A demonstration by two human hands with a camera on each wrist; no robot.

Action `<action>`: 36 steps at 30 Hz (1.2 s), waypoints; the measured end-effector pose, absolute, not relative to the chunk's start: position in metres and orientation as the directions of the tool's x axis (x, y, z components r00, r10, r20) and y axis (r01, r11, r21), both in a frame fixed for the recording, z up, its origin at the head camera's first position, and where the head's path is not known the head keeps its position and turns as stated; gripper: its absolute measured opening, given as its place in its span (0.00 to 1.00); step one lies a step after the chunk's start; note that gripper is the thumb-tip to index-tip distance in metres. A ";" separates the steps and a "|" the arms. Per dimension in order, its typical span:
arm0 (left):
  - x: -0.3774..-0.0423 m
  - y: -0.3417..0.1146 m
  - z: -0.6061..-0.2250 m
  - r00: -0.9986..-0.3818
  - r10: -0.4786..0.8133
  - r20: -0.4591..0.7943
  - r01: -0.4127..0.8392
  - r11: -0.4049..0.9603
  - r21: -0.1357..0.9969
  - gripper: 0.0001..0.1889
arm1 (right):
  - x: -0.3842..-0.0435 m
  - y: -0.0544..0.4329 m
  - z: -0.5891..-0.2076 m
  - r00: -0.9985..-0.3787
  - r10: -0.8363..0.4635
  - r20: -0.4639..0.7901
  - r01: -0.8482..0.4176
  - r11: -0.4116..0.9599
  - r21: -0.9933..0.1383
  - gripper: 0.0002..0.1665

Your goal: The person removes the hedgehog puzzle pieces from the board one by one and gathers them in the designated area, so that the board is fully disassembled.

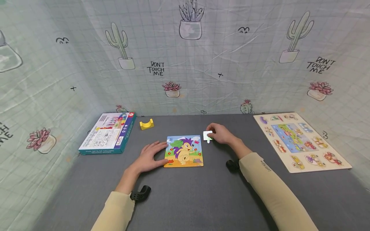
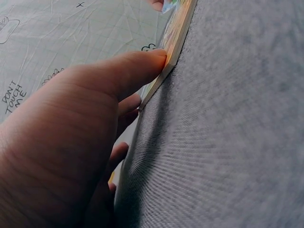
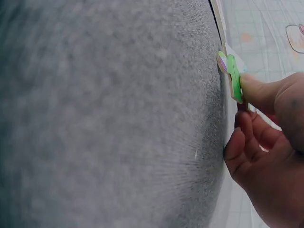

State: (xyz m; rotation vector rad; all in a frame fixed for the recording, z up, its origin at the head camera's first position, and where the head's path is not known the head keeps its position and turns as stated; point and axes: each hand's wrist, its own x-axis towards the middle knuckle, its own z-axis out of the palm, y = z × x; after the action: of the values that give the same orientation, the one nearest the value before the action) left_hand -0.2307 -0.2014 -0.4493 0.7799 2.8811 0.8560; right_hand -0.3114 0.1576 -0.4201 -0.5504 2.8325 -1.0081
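A square puzzle with a purple-haired hedgehog picture lies flat on the grey table. My left hand rests at its left side, thumb on the lower left corner and a finger near the upper left. In the left wrist view that thumb touches the edge of the wooden puzzle board; the fingers are partly hidden behind the hand. Just beyond the puzzle's upper right corner, my right hand pinches a small puzzle piece, white and green, between thumb and fingers. Green and a bit of purple show on this piece up close.
A teal and white box lies at the back left, with a yellow curved block beside it. On the right is a large wooden picture board with vehicle and animal shapes. A patterned cloth hangs behind the table.
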 end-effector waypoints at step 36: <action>-0.230 -0.201 -0.449 -0.890 0.447 0.088 0.418 0.727 0.544 0.40 | -0.309 0.166 -0.415 -0.881 -0.473 -0.019 -0.378 0.727 -0.574 0.31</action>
State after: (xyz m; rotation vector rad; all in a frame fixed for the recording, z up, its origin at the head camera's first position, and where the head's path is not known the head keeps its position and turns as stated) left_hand -0.2304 -0.2008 -0.4494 0.7201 2.8736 0.8876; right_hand -0.3088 0.1664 -0.4154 -0.6868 2.7645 -0.8644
